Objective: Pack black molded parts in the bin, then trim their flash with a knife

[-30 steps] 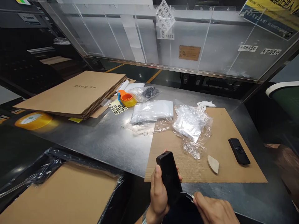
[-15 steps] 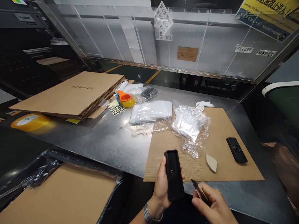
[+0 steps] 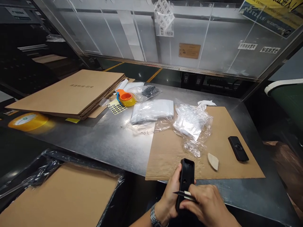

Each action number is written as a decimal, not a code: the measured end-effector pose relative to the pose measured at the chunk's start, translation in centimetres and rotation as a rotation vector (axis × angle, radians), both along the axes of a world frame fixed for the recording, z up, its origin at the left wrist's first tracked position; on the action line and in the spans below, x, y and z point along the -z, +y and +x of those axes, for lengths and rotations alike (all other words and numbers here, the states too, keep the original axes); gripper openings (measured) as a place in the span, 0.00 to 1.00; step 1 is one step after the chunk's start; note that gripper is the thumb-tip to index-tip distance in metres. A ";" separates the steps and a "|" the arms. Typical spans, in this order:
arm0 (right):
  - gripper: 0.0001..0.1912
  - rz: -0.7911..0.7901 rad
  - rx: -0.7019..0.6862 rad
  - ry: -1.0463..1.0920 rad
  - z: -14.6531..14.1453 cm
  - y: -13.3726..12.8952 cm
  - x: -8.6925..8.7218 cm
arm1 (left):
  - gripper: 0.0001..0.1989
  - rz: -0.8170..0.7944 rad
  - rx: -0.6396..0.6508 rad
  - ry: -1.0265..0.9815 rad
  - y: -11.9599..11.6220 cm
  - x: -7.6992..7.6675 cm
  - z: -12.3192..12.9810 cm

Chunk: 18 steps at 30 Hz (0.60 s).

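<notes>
My left hand (image 3: 170, 192) is wrapped round a long black plastic housing (image 3: 187, 170), held tilted near the table's front edge with its hollow side showing. Between the fingers of my right hand (image 3: 205, 201) is a craft knife (image 3: 187, 194) with a dark pointed blade. The knife lies across the lower part of the housing, its tip towards the left; whether the edge touches cannot be made out. A similar black piece (image 3: 238, 148) with a round centre rests on the cardboard sheet (image 3: 165, 157). Nearer to my hands sits a beige wedge-shaped pad (image 3: 213, 161).
Clear plastic bags (image 3: 193, 121) and a wrapped white pack (image 3: 152, 111) lie beyond my hands. Further left are an orange tape dispenser (image 3: 125, 97), a sticker sheet (image 3: 116, 107), stacked cardboard (image 3: 71, 91) and a yellow tape roll (image 3: 27, 121). A white glove (image 3: 206, 104) lies at the back.
The housing has moved right and turned slightly. My right hand has brought the knife left, over the housing, and its blade now points left.
</notes>
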State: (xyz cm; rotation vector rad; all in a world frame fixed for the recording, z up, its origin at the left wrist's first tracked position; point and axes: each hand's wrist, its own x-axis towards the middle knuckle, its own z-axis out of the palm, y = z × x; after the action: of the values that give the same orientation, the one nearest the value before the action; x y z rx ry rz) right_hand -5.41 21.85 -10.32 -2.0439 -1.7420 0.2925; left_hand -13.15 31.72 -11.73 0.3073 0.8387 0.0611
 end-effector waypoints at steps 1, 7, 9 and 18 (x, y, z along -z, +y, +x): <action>0.24 -0.008 0.019 -0.011 0.0 0.0 0.1 | 0.28 -0.001 -0.005 -0.003 -0.1 0.0 0.0; 0.14 -0.031 0.129 0.022 1.8 0.3 0.0 | 0.28 0.041 0.106 -0.001 -1.0 0.2 -0.3; 0.09 -0.063 0.192 0.063 2.8 0.5 -0.3 | 0.32 0.061 0.207 0.005 -1.4 0.5 -0.5; 0.12 -0.084 0.097 0.412 5.4 1.3 -1.4 | 0.40 0.143 0.373 -0.030 -1.4 0.9 -0.9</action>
State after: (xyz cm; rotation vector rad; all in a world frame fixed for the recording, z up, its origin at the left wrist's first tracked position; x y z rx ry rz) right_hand -0.01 23.19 -8.96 -1.9458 -1.3962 0.7112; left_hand -14.00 30.27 -12.61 0.5914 0.7370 -0.2228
